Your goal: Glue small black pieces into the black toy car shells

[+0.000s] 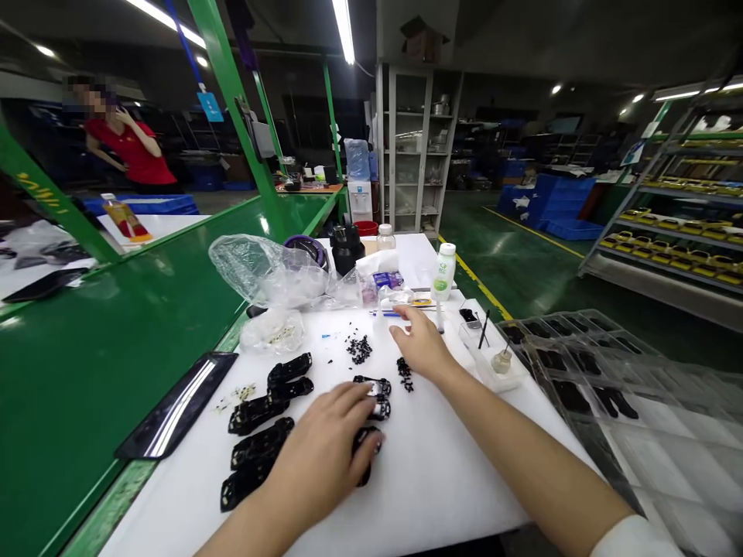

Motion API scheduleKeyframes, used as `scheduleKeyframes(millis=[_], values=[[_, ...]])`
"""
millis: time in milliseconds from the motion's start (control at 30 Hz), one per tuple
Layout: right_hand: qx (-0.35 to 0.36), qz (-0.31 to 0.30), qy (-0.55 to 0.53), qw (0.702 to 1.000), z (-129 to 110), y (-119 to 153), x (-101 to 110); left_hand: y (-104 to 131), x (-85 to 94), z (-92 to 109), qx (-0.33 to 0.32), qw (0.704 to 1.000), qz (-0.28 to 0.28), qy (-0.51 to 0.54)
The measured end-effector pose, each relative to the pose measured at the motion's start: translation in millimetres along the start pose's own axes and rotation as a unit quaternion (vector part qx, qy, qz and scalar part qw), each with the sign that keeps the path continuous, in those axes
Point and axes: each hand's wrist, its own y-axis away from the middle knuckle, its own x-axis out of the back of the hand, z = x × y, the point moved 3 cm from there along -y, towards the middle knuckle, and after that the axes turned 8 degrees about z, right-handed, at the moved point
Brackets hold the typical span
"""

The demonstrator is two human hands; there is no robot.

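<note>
My left hand (328, 441) rests palm down, fingers stretched out, over black car-shaped shells (380, 408). Its thumb lies across another black shell, mostly hidden beneath the hand. My right hand (421, 344) reaches farther forward, thumb and index finger apart with a gap between them. A small whitish bottle (381, 321) stands just left of those fingertips; contact cannot be made out. Beneath the right hand is a small pile of tiny black parts (405, 375), and a bigger pile of black bits (360, 350) sits to its left. More black car-shaped shells (261, 441) lie in a group left of my left hand.
Clear plastic bags (272, 271), a black jug (347, 247) and a white bottle (444, 271) stand along the table's back. A small jar (501, 360) is at right. Compartment trays (586, 371) lie beyond the right edge. A person in red (133, 151) stands far left.
</note>
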Motion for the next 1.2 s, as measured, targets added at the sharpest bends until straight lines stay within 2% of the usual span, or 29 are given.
scheduleKeyframes(millis=[67,167,233,300,367,400,433,500,567,633,767,867,933,967,1033,1100,1133,1200], values=[[-0.019,0.004,-0.005,1.000,2,-16,-9,9,-3.5,6,-0.047,0.998,-0.034,0.019],[0.002,0.033,-0.025,0.999,-15,-21,-10,20,-10.5,8,-0.058,0.995,-0.074,0.027],[0.039,0.070,-0.044,0.996,-30,-11,5,25,-14.3,6,-0.057,0.994,-0.092,0.028],[0.063,0.121,-0.053,0.989,-36,4,28,27,-16.4,3,-0.054,0.993,-0.097,0.030],[0.054,0.194,-0.070,0.977,-26,16,52,28,-17.8,2,-0.046,0.994,-0.093,0.038],[0.004,0.206,-0.092,0.974,-14,19,59,29,-18.7,2,-0.039,0.994,-0.089,0.042],[-0.054,0.190,-0.116,0.974,0,20,62,29,-20.1,2,-0.034,0.995,-0.085,0.048],[-0.121,0.145,-0.130,0.973,26,18,59,31,-24.4,2,-0.027,0.995,-0.082,0.058],[-0.150,0.103,-0.138,0.974,46,15,51,32,-29.5,3,-0.020,0.994,-0.087,0.066],[-0.165,0.091,-0.158,0.969,57,14,43,33,-33.6,4,-0.016,0.992,-0.103,0.074],[-0.170,0.169,-0.226,0.944,56,19,44,32,-33.2,5,-0.002,0.985,-0.136,0.101],[-0.163,0.211,-0.290,0.919,33,21,51,30,-31.0,5,0.015,0.979,-0.171,0.115],[-0.154,0.170,-0.375,0.898,8,18,48,30,-30.7,5,0.018,0.975,-0.184,0.125],[-0.149,0.116,-0.451,0.873,-7,16,43,30,-30.9,5,0.018,0.974,-0.184,0.130],[-0.143,-0.026,-0.574,0.806,-36,10,25,30,-31.7,5,0.020,0.974,-0.177,0.141],[-0.173,-0.175,-0.620,0.745,-56,7,-1,31,-33.1,4,0.021,0.974,-0.172,0.145],[-0.188,-0.214,-0.629,0.723,-60,6,-14,31,-34.2,3,0.021,0.974,-0.171,0.145],[-0.205,-0.227,-0.647,0.698,-61,5,-36,31,-36.7,3,0.014,0.975,-0.166,0.144]])
